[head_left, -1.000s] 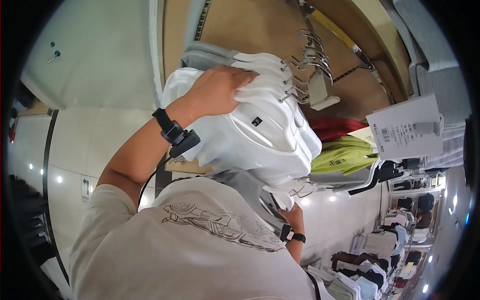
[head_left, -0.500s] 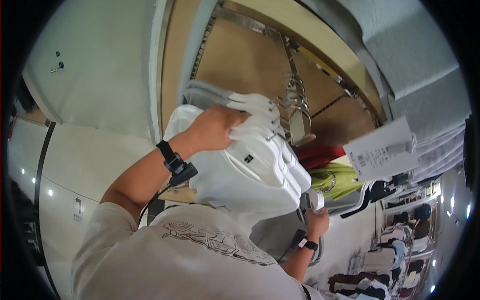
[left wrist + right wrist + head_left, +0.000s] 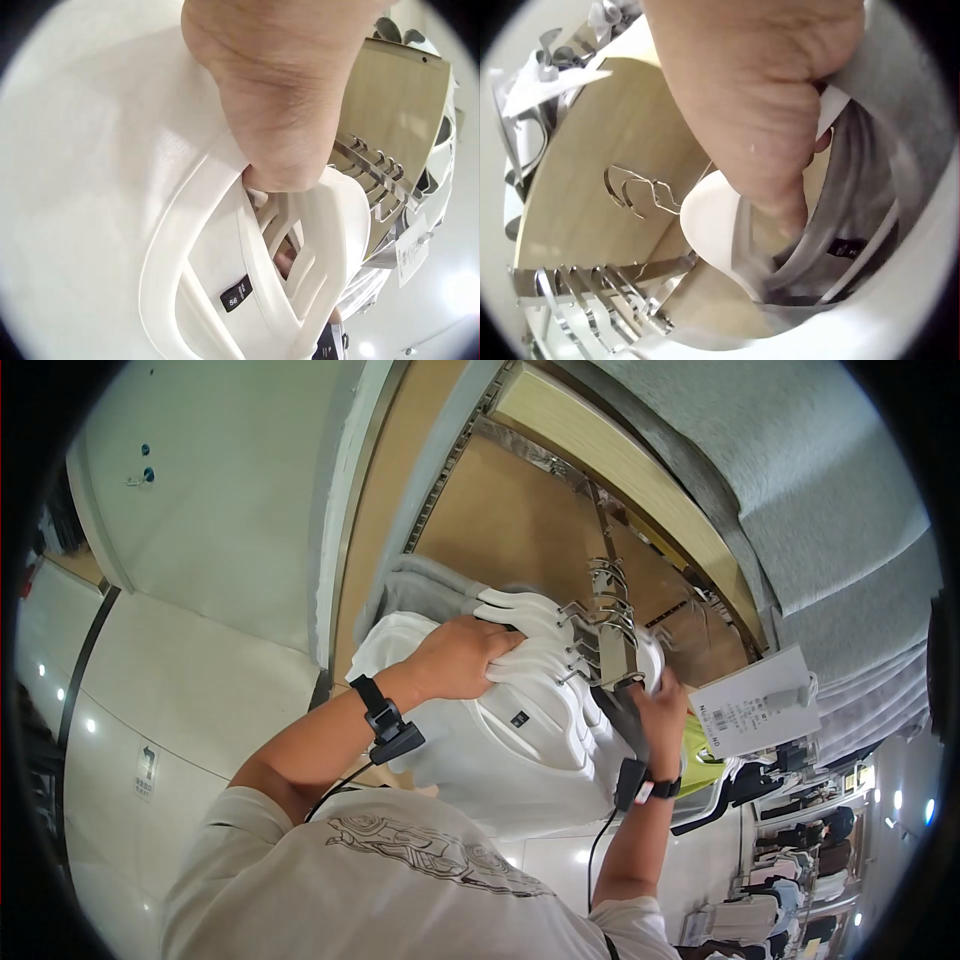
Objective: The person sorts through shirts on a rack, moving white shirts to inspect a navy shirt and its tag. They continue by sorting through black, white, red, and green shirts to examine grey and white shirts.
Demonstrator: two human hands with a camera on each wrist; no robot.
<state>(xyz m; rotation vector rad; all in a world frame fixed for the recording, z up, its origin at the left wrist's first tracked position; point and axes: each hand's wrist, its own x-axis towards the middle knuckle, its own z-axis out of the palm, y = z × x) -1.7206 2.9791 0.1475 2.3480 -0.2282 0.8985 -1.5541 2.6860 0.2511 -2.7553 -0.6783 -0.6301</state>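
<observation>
My left hand grips several white hangers bearing white shirts, whose hooks hang beside a metal rail. In the left wrist view, the left hand has its thumb over the hangers, near a black neck label. My right hand holds another white hanger close to the rail's end. From the right wrist, the right hand pinches this white hanger inside the neck of a grey shirt; some fingers are hidden.
A large paper tag hangs right of the right hand, below grey garments. A lime-green garment hangs behind the right wrist. Grey shirts hang behind the white ones; a pale door stands at left.
My right hand has risen from low beside the body to the rail's end, bringing the hanger and grey shirt up. The left hand keeps its grip on the white hangers.
</observation>
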